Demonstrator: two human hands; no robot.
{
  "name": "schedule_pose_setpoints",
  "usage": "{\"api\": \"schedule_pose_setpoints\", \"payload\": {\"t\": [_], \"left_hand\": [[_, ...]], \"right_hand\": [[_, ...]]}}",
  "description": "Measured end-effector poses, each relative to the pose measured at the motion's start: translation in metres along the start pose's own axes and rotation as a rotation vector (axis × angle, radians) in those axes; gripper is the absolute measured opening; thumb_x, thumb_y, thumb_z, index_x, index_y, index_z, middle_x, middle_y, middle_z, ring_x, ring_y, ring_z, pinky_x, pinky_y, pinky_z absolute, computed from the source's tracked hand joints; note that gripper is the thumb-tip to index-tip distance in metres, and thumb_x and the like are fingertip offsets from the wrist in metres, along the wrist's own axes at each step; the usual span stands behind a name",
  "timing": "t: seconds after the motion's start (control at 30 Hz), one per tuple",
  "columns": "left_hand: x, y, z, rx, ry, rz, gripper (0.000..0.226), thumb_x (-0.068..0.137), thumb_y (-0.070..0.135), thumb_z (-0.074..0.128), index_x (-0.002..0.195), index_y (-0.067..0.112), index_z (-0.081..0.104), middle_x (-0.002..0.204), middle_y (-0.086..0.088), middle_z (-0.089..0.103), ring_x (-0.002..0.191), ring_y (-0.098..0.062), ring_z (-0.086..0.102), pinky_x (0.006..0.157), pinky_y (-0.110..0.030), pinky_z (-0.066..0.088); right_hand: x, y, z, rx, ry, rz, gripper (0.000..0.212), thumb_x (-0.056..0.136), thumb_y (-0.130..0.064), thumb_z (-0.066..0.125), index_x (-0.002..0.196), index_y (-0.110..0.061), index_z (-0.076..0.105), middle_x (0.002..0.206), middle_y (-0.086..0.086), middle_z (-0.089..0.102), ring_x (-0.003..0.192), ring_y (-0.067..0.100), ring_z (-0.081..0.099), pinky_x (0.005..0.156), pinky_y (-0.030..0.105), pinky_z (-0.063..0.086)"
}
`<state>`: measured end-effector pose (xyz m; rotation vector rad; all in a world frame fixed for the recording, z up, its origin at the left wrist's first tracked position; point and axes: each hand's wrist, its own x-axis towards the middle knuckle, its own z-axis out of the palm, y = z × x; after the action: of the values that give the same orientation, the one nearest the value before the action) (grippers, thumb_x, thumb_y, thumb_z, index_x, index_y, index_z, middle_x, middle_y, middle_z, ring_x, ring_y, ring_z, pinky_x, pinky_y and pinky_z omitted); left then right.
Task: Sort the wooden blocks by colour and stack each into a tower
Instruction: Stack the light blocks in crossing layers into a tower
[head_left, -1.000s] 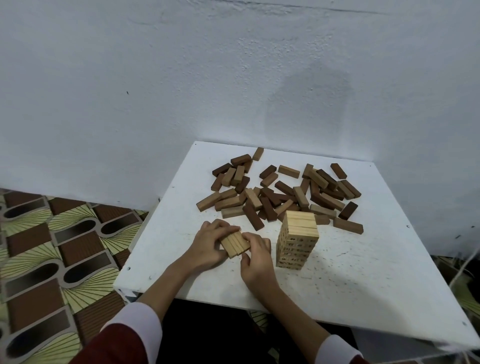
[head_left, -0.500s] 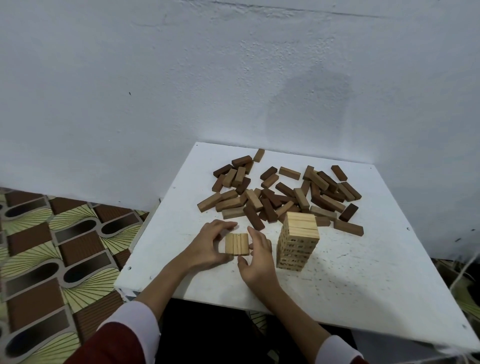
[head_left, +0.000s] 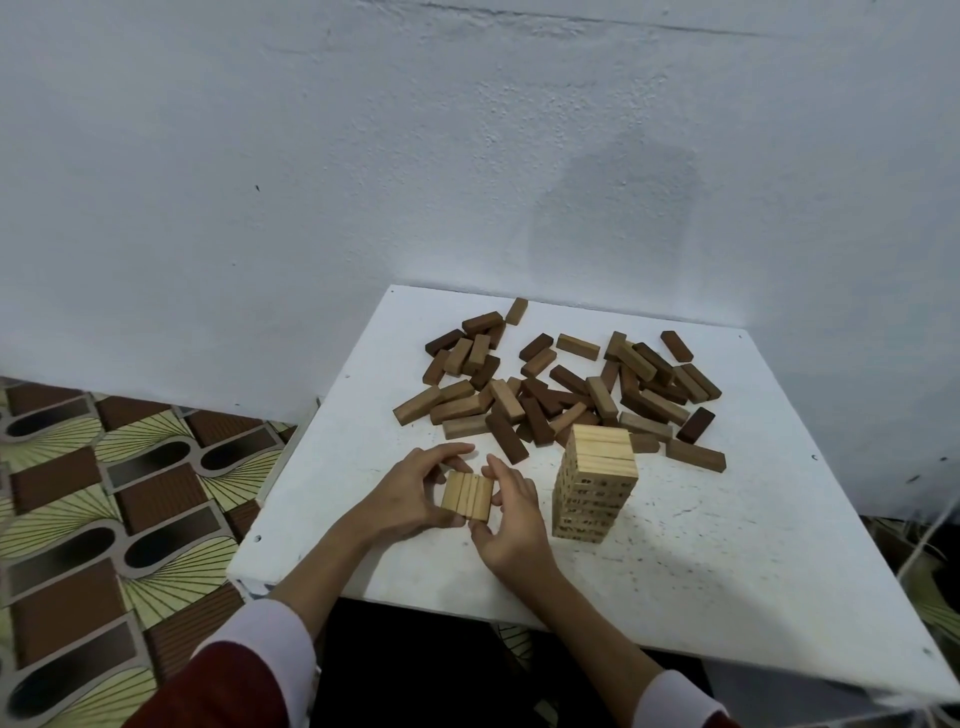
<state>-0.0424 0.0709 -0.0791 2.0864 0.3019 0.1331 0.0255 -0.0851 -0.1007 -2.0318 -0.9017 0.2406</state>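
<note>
head view: only camera, looking down at the white tabletop (head_left: 675, 561) against a wall
left hand (head_left: 410, 499): fingers curled round the left side of a row of pale blocks (head_left: 467, 496), thumb on the near edge
right hand (head_left: 511, 519): fingers on the right side of the same row, pressing toward the left hand
row state: pale blocks side by side, edges flush, apparently resting on the tabletop, just left of the pale tower (head_left: 595, 483)
changed: a second ago the row sat skewed between the hands; now squared up and turned parallel to the tower's edges
meaning: looks like a layer being trued before it goes on top; pale sort seems close to finished
pale tower: upright, many layers, top layer neat, slight lean hard to judge
brown pile (head_left: 561, 384): mid and dark brown blocks still mixed and loose behind the tower, untouched
remaining: judgement, two brown towers not started
risk: lifting the row as one unit needs steady side pressure or the middle blocks drop; tower is near enough to knock
</note>
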Motion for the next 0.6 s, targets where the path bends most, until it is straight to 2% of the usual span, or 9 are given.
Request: {"api": "schedule_pose_setpoints", "payload": {"t": [0.23, 0.37, 0.6], "left_hand": [[0.0029, -0.0004, -0.002, 0.0, -0.034, -0.018, 0.086, 0.057, 0.028, 0.08, 0.132, 0.037, 0.041, 0.115, 0.014, 0.054, 0.102, -0.013, 0.049, 0.088, -0.024, 0.047], [0.0017, -0.0032, -0.0002, 0.011, -0.014, -0.018, 0.082, 0.057, 0.029, 0.079, 0.128, 0.043, 0.04, 0.11, 0.016, 0.056, 0.099, -0.013, 0.05, 0.086, -0.025, 0.048], [0.0018, -0.0023, 0.0001, -0.032, -0.01, -0.025, 0.08, 0.055, 0.027, 0.079, 0.125, 0.043, 0.043, 0.109, 0.011, 0.059, 0.095, -0.013, 0.051, 0.085, -0.025, 0.047]], "right_hand": [[0.0, 0.0001, 0.0003, -0.006, 0.015, -0.019, 0.074, 0.075, -0.013, 0.06, 0.142, -0.007, 0.031, 0.128, 0.006, 0.049, 0.11, 0.021, 0.042, 0.095, 0.042, 0.042], [-0.0003, -0.0019, -0.0005, -0.008, 0.007, -0.023, 0.073, 0.076, -0.014, 0.058, 0.143, -0.009, 0.03, 0.128, 0.005, 0.049, 0.109, 0.017, 0.039, 0.095, 0.041, 0.042], [-0.0013, -0.0057, -0.0031, 0.001, -0.01, -0.033, 0.069, 0.079, -0.01, 0.06, 0.142, -0.008, 0.033, 0.128, 0.004, 0.05, 0.111, 0.016, 0.038, 0.096, 0.039, 0.042]]}}
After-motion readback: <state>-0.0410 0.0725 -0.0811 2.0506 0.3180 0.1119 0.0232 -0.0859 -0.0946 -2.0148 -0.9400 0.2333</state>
